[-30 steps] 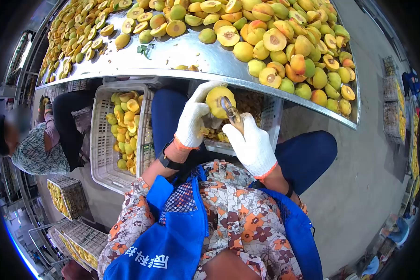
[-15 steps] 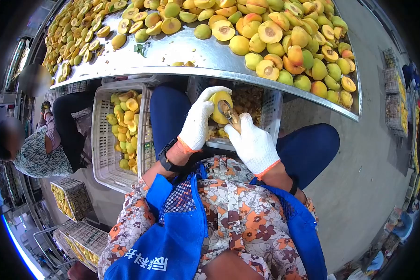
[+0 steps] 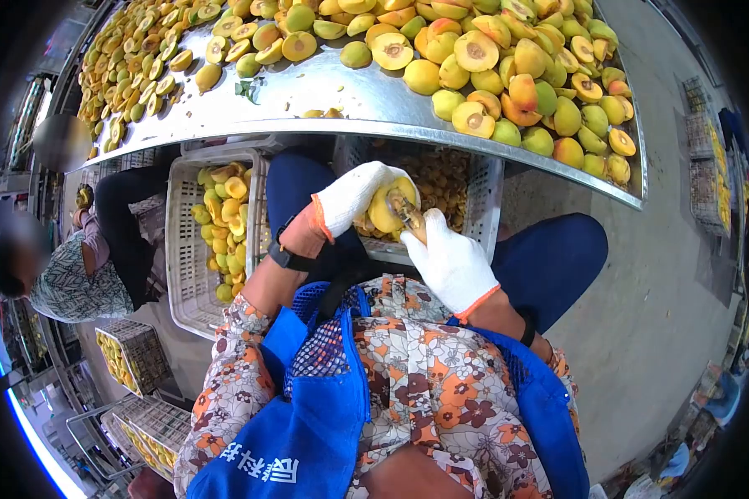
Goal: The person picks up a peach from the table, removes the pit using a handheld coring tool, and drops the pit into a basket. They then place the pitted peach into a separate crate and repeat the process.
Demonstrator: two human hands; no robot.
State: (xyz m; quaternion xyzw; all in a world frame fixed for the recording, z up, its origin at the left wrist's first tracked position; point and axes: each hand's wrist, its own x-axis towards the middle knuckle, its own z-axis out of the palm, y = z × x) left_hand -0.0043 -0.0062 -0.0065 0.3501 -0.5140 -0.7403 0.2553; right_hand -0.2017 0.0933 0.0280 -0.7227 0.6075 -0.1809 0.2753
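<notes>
My left hand [image 3: 358, 196], in a white knit glove with an orange cuff, is closed around a yellow peach half [image 3: 380, 212], its cut face turned toward my right hand. My right hand [image 3: 455, 264], gloved the same way, grips the handle of a pitting spoon [image 3: 409, 218]. The spoon's metal end rests against the middle of the peach half, at the pit. Beneath both hands, between my knees, stands a crate [image 3: 484, 208] holding brown pits and scraps. The exact edge of the spoon is partly hidden in the fruit.
A metal table [image 3: 341, 91] ahead carries heaps of halved peaches [image 3: 524, 91]. At my left knee stands a pale plastic crate [image 3: 177, 258] with peach halves. Another person [image 3: 83, 270] sits further left, near more filled crates [image 3: 133, 353]. Stacked crates [image 3: 707, 183] stand far right.
My left hand has rolled over the peach half, its back now more on top, and the wrist has risen. The spoon stays at the fruit's middle; my right hand has shifted slightly.
</notes>
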